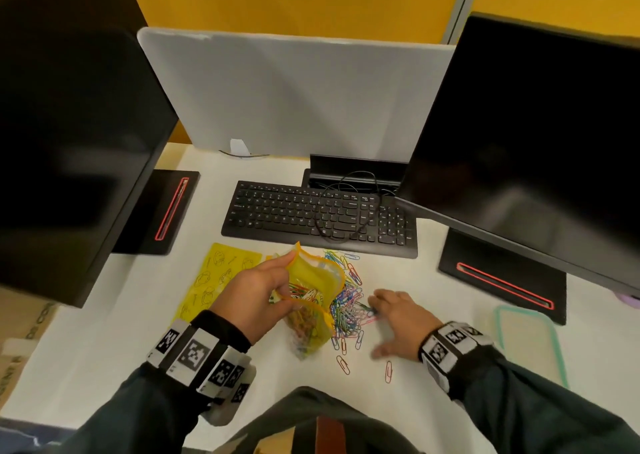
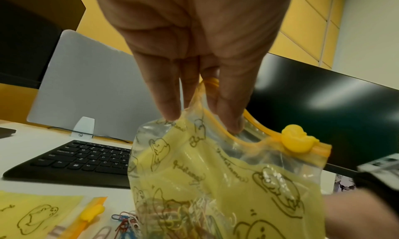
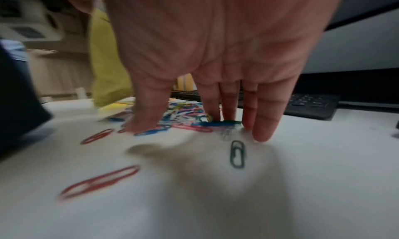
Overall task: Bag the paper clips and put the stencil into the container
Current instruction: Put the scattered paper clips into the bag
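Note:
My left hand (image 1: 277, 277) holds a yellow printed zip bag (image 1: 311, 277) up off the white desk, its fingers (image 2: 170, 106) pinching the orange rim so the mouth gapes. Several paper clips lie in the bag's bottom (image 2: 183, 217), and a yellow duck slider (image 2: 298, 140) sits on the zip. A pile of coloured paper clips (image 1: 349, 301) lies just right of the bag. My right hand (image 1: 391, 318) rests flat on the desk, its straight fingertips (image 3: 228, 113) touching the pile's edge (image 3: 185, 113). The yellow stencil (image 1: 214, 273) lies flat, partly under my left hand.
Loose clips (image 1: 343, 363) lie scattered near the desk's front. A clear container with a teal rim (image 1: 498, 329) stands at the right. A black keyboard (image 1: 311, 218) with a cable sits behind the pile, between two monitors. Another orange zip with a duck slider (image 2: 90, 212) lies on the desk.

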Available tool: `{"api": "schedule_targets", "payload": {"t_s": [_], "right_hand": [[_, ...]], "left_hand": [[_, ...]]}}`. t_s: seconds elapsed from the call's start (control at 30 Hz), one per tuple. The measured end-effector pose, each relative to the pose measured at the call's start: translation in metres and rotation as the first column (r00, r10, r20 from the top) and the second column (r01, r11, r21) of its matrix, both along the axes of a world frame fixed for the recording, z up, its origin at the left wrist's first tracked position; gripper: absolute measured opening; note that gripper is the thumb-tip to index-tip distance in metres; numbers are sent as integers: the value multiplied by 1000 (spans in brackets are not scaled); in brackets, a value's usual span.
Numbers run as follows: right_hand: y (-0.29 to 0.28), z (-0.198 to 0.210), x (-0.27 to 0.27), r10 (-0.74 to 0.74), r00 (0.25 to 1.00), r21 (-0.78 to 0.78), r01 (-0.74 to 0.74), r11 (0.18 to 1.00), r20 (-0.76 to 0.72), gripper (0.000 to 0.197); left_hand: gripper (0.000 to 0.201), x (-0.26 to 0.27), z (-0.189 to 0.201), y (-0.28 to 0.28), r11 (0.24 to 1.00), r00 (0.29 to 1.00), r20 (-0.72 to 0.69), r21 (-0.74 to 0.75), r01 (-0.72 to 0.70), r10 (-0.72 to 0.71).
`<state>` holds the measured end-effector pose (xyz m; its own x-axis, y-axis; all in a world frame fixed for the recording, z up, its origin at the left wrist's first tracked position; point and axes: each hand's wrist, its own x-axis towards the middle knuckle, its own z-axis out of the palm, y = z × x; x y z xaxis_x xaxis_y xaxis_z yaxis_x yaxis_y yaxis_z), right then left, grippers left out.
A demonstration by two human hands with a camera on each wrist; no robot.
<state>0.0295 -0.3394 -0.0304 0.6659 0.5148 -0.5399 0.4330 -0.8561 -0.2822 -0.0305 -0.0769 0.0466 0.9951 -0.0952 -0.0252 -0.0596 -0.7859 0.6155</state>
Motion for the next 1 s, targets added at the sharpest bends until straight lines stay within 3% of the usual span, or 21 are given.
{"api": "schedule_targets", "payload": {"t_s": [0.07,0.13,0.27,0.37,0.53,0.67,0.77,0.87,1.0], "right_hand": [[-8,0,-19,20,1000,-49,-20,999,-15,105],[-7,-4,-28,-39,999,-38,39,999,9,105],[13,-12,-17,-280,959,78,276,958,40,82],[31,-17,-4,-359,930,161,344,925,77,60],[52,-20,9,-300,943,152,278,948,146,27],[55,-19,6,-219,955,87,206,975,197,25],[46,-12,1,-278,947,115,261,958,164,22],[36,8,-3,-433,896,290,390,874,98,15],[43,57,-10,-574,817,685,445,577,-46,6]], "left_hand": [[27,-1,-2,0,1000,1000,-7,1,4,-4],[26,-1,-3,-1,1000,1000,-24,-5,7,-7],[38,-1,-1,-7,1000,999,-35,-15,17,-17],[40,-1,1,-8,1000,999,-42,-20,12,-13],[42,-2,1,-3,1000,999,-49,-3,5,-5],[42,-4,-1,-2,1000,999,-53,-5,6,-6],[43,-3,-1,-3,1000,999,-48,-9,8,-8],[41,-1,-3,-3,1000,999,-45,-6,20,-20],[38,1,-5,-10,999,997,-61,-16,40,-41]]}}
